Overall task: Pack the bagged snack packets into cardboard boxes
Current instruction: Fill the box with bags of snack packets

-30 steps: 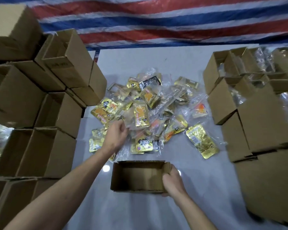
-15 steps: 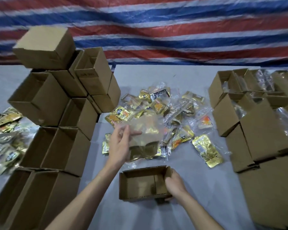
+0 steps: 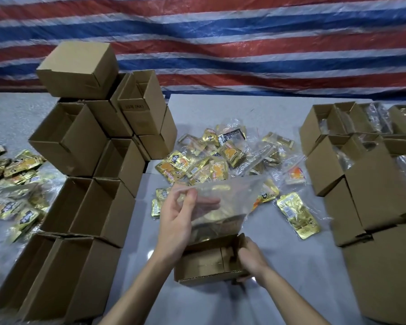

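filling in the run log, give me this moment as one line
step: bagging into box | left hand: grips clear snack bag | right hand: holds open box at its right end | bag: lower edge at box rim

The head camera looks forward and down, close above the table (image 3: 291, 259). A striped tarp (image 3: 220, 43) lies at twelve o'clock.

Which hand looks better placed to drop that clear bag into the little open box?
The left hand: it grips the clear bag of snack packets just above the open box. The right hand grips the box's right end, probably steadying it.
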Motion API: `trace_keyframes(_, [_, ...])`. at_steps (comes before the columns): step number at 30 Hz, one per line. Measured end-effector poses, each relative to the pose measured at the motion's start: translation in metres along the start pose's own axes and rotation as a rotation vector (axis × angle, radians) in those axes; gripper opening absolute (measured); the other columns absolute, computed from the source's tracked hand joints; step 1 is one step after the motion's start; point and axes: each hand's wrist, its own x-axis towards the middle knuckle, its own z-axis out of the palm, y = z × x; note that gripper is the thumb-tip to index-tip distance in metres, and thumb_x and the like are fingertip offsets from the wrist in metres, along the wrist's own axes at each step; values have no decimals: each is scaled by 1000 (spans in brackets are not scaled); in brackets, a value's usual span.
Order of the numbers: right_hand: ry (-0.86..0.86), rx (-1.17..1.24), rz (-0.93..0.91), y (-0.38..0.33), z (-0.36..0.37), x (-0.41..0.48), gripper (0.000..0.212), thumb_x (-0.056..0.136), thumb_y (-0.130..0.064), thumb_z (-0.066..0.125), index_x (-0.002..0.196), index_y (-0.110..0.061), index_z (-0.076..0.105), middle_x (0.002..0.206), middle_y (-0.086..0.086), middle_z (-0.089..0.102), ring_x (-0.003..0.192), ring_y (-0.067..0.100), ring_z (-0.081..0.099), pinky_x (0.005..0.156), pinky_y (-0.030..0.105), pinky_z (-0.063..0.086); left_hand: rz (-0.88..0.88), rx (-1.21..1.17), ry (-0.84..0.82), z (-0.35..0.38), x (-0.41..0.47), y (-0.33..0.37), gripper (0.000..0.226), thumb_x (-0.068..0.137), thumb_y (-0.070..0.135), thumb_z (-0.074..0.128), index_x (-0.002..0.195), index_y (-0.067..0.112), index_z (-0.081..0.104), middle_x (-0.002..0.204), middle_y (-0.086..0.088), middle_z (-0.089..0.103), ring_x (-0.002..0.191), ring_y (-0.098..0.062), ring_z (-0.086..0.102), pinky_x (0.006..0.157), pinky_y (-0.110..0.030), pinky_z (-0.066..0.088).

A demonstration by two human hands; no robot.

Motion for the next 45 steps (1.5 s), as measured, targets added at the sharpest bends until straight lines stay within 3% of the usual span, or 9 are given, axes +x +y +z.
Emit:
trace_keyframes(13, [-53, 79, 53, 5, -4, -2, 37, 90, -10, 35, 113, -24, 61, 97, 17, 74, 68, 44, 72, 55, 61, 58, -434, -30, 24, -21, -27, -56, 24, 101, 25, 50, 97, 1, 47, 92, -31, 71, 84, -49, 70, 78, -56, 59])
trace_keyframes(15, [-55, 81, 39, 3, -2, -4, 29, 96, -16, 40, 110, -19, 65, 85, 16, 77, 67, 45, 72, 54, 61, 58, -463, 125, -23, -29, -29, -67, 28, 102, 18, 51, 98, -9, 54, 92, -25, 73, 87, -42, 71, 82, -45, 59])
trace_keyframes(17, [-55, 89, 41, 0, -2, -5, 23, 100, -26, 44, 108, -19, 64, 83, 13, 77, 68, 43, 73, 52, 57, 59, -438, 385, -64, -38, -33, -79, 23, 98, 13, 57, 90, -5, 69, 87, -12, 75, 84, -21, 71, 78, -25, 54])
trace_keyframes(19, [-59, 105, 58, -2, -1, -5, 23, 99, -24, 44, 113, -19, 62, 92, 14, 77, 71, 40, 74, 51, 53, 60, -425, 583, -56, -49, -38, -91, 18, 96, 11, 61, 82, 6, 73, 82, -9, 73, 75, -9, 67, 74, -27, 50])
trace_keyframes(22, [-51, 78, 62, -4, 1, -5, 36, 94, -13, 33, 116, -22, 59, 107, 15, 71, 74, 36, 75, 57, 54, 61, -434, 649, 17, -63, -45, -99, 2, 97, 13, 60, 98, 15, 60, 86, -4, 72, 76, -15, 70, 74, -41, 57])
trace_keyframes(28, [-52, 100, 82, -5, 0, -5, 31, 89, -3, 37, 110, -16, 56, 104, 17, 70, 71, 39, 74, 62, 64, 58, -272, 932, 33, -68, -42, -95, 31, 94, 8, 57, 102, 36, 45, 94, 8, 62, 77, -8, 63, 61, -24, 48])
trace_keyframes(32, [-48, 90, 66, -3, 2, -5, 35, 86, -3, 35, 109, -18, 57, 100, 18, 71, 68, 39, 74, 61, 64, 58, -106, 1152, 22, -61, -46, -94, 27, 87, 11, 65, 106, 27, 54, 102, 13, 58, 91, -8, 55, 76, -26, 45])
trace_keyframes(41, [-33, 86, 62, -4, 2, -6, 32, 87, -2, 34, 110, -15, 53, 99, 22, 69, 69, 43, 73, 57, 59, 59, -292, 1680, -534, -39, -51, -94, 16, 90, 23, 46, 102, 25, 56, 109, 4, 62, 104, -26, 62, 74, -32, 37])
trace_keyframes(45, [-4, 66, 34, -4, 2, -8, 30, 87, -1, 37, 107, -13, 55, 100, 24, 66, 73, 45, 71, 59, 64, 57, -602, 1538, -700, -34, -46, -108, 41, 101, 47, 30, 127, 30, 56, 134, -7, 59, 127, -31, 53, 101, -40, 42])
